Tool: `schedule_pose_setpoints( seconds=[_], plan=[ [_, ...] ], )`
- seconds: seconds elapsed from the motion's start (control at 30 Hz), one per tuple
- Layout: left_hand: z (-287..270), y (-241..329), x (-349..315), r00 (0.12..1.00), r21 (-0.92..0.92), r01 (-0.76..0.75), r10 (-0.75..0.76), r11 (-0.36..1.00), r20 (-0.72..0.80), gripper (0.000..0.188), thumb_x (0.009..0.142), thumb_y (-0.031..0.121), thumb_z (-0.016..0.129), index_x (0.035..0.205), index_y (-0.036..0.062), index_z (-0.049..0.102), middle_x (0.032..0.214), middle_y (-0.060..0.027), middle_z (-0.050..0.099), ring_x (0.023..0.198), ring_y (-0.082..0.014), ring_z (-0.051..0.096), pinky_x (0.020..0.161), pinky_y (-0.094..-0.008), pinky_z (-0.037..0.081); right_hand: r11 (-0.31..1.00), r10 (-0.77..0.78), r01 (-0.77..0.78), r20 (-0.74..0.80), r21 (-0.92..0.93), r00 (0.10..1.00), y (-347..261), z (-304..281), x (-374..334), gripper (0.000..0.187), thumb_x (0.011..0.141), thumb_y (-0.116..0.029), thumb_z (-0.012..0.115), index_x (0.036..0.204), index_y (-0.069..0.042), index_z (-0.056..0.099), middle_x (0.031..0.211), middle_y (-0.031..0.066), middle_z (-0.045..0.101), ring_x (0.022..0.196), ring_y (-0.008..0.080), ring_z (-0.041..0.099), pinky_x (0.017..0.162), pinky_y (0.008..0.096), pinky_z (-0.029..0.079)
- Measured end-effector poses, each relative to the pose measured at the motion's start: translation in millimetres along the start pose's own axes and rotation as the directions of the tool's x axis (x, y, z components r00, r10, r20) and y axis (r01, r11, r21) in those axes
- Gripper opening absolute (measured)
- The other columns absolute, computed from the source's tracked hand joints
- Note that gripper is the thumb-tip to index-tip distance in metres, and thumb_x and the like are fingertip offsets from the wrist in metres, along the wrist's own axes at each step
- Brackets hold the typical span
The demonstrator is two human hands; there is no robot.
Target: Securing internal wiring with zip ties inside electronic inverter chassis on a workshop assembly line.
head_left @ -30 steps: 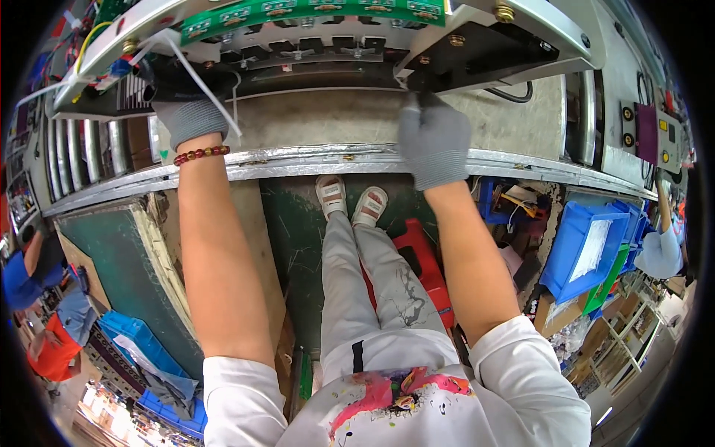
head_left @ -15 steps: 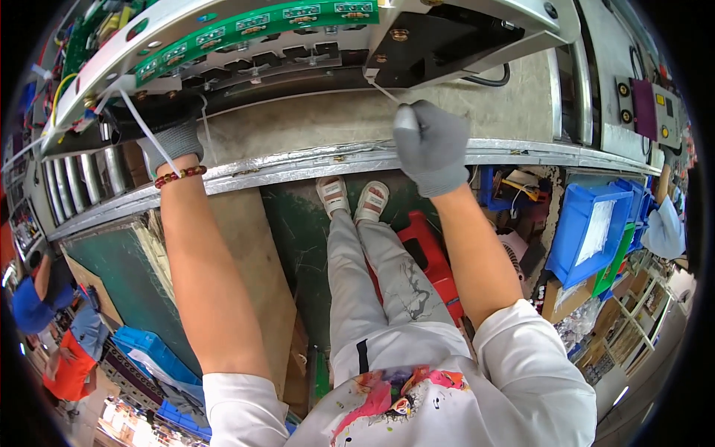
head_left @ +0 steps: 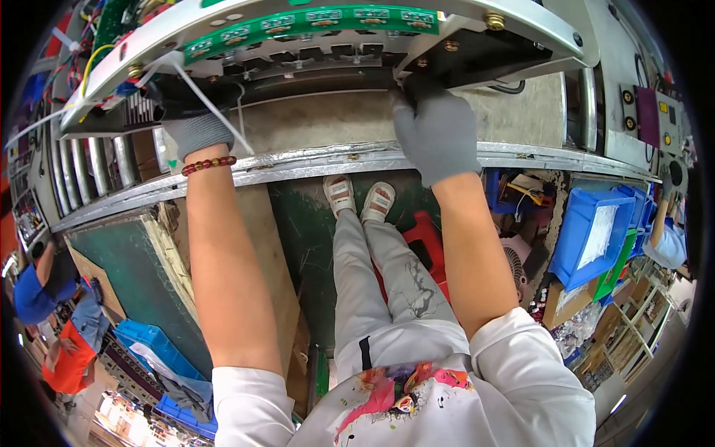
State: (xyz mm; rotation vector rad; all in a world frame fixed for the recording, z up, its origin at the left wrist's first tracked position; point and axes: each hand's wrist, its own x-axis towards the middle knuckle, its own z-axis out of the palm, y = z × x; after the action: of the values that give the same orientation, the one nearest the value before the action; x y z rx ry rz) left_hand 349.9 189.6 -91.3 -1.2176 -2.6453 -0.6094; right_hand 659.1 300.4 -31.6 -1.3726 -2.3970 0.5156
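Observation:
A white metal housing (head_left: 521, 22) with a green circuit board (head_left: 313, 22) along its edge lies over the conveyor bench. My left hand (head_left: 197, 132), in a grey glove, reaches under the housing's left end; its fingers are hidden behind a dark part. A loose white cable tie (head_left: 205, 97) hangs in front of this hand. My right hand (head_left: 439, 134), also gloved, is raised to the corner of the black plate (head_left: 484, 56). Its thumb and fingers are drawn together there, fingertips in shadow; whatever they pinch is hidden.
A silver rail (head_left: 335, 162) edges the bench nearest me, with metal rollers (head_left: 97, 170) at left. Coloured wires (head_left: 78, 71) spill from the housing's left end. Blue bins (head_left: 588, 238) stand low at right, beside a fan (head_left: 516, 261). Other people work at both sides.
My right hand has gone from pulling on a white cable tie's tail up to the plate corner. The housing sits farther right in view; my left hand remains under it.

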Motion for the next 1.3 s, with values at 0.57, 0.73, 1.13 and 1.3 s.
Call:
schedule_pose_setpoints(
  seconds=[0.57,0.73,1.13,1.3],
  plan=[
    [11.8,30.4,-1.0,0.981,-0.618,0.116,-0.187,0.778,-0.051,0.041,0.091,0.028,0.068,0.118,0.002,0.053,0.108,-0.0184,0.068,0.094,-0.0363,0.066,0.082,-0.0405,0.053,0.849,0.19,-0.102,-0.12,0.518,0.975,2.1,43.3,-8.4,0.026,0.09,-0.017,0.053,0.101,0.003,0.065,0.077,0.0179,0.064,0.069,0.0285,0.059,0.067,0.0409,0.046],
    [0.6,46.9,-5.2,0.953,-0.624,0.167,-0.288,0.763,-0.096,0.053,0.084,0.024,0.076,0.122,-0.0008,0.049,0.109,-0.0218,0.067,0.106,-0.0401,0.064,0.091,-0.0436,0.051,0.934,0.182,-0.184,0.035,0.306,0.983,17.0,31.1,-11.1,0.032,0.093,-0.018,0.05,0.11,0.003,0.067,0.088,0.0232,0.069,0.078,0.0374,0.066,0.072,0.0428,0.051],
    [-160.2,81.4,-105.8,0.941,-0.635,0.319,-0.318,0.704,0.119,0.057,0.083,0.018,0.071,0.133,-0.0033,0.054,0.131,-0.0241,0.057,0.122,-0.0373,0.057,0.098,-0.0415,0.049,0.876,0.353,-0.3,-0.079,0.377,0.932,28.9,-153.0,-52.5,0.019,0.091,-0.017,0.062,0.095,0.001,0.066,0.079,0.0152,0.068,0.073,0.023,0.066,0.07,0.0372,0.051],
    [-169.7,47.5,-12.5,0.975,-0.45,0.129,-0.197,0.883,-0.107,0.091,0.075,0.016,0.078,0.149,-0.0025,0.03,0.134,-0.0235,0.053,0.124,-0.0397,0.053,0.106,-0.0431,0.042,0.782,0.338,-0.257,-0.04,0.568,0.94,-0.8,-163.3,65.1,0.05,0.096,-0.023,0.055,0.139,0.001,0.049,0.139,0.0199,0.055,0.136,0.0297,0.048,0.111,0.0361,0.038]
  ],
)
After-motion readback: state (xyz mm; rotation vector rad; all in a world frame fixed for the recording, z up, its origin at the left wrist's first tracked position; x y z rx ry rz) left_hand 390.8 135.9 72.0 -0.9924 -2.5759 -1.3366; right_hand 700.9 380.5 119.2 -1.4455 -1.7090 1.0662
